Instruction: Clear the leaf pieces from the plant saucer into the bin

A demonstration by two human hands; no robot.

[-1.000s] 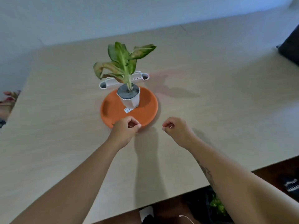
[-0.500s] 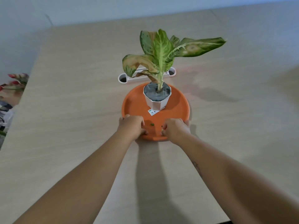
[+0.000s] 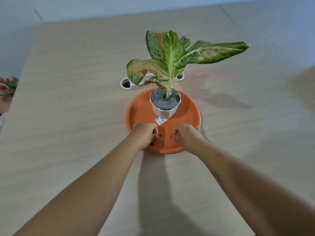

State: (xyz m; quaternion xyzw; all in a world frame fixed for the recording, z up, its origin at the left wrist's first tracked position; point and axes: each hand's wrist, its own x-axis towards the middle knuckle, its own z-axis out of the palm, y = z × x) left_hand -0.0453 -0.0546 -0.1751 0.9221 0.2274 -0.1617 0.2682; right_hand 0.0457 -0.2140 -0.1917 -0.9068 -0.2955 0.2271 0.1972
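An orange plant saucer [image 3: 190,108] lies on the wooden table, and a white pot [image 3: 164,113] with a leafy plant [image 3: 168,53] stands in it. Both my hands are over the saucer's near part, fingers curled down to its floor. My left hand [image 3: 144,135] pinches a small green leaf piece [image 3: 160,134] at its fingertips. My right hand [image 3: 186,135] pinches a second tiny green leaf piece [image 3: 171,137]. A dark speck shows under my left hand by the rim. No bin is in view.
A small white label [image 3: 159,120] lies in the saucer in front of the pot. A long white holder [image 3: 126,83] sits on the table behind the saucer. Red flowers [image 3: 6,86] show beyond the table's left edge. The table's near edge runs at the bottom right.
Both hands moved forward from the table and the saucer's near rim onto the saucer floor, with their fingertips now at the green bits. The view came closer to the plant.
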